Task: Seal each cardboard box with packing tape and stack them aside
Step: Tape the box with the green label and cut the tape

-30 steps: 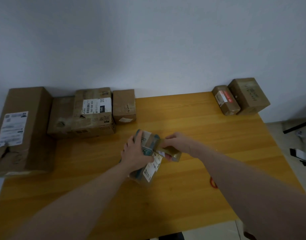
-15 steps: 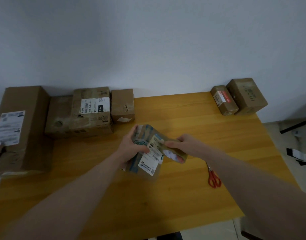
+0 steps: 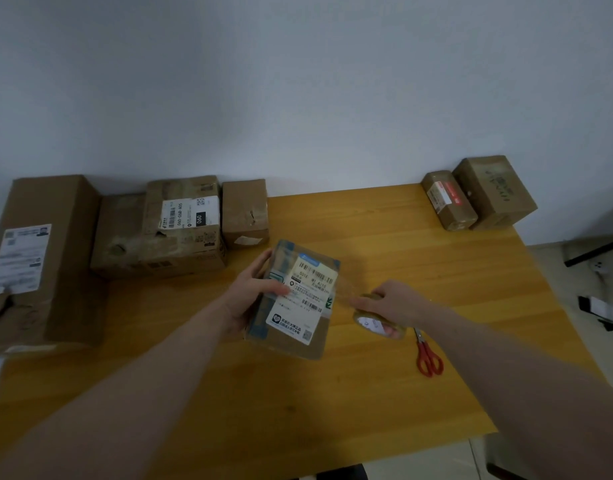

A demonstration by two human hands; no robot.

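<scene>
A small cardboard box (image 3: 291,337) with white shipping labels and blue tape edges lies at the middle of the wooden table (image 3: 367,403). My left hand (image 3: 253,292) grips its left side, thumb across the top face. My right hand (image 3: 391,303) holds a roll of clear packing tape (image 3: 376,322) just right of the box. A clear strip of tape stretches from the roll to the box's right edge.
Red-handled scissors (image 3: 428,358) lie right of the tape roll. Several cardboard boxes (image 3: 180,230) stand along the back left, a tall one (image 3: 38,258) at the far left. Two small boxes (image 3: 478,195) sit at the back right corner.
The box has been turned so its labelled face points up. My right hand has pulled the tape roll away to the right, drawing out a strip of tape.
</scene>
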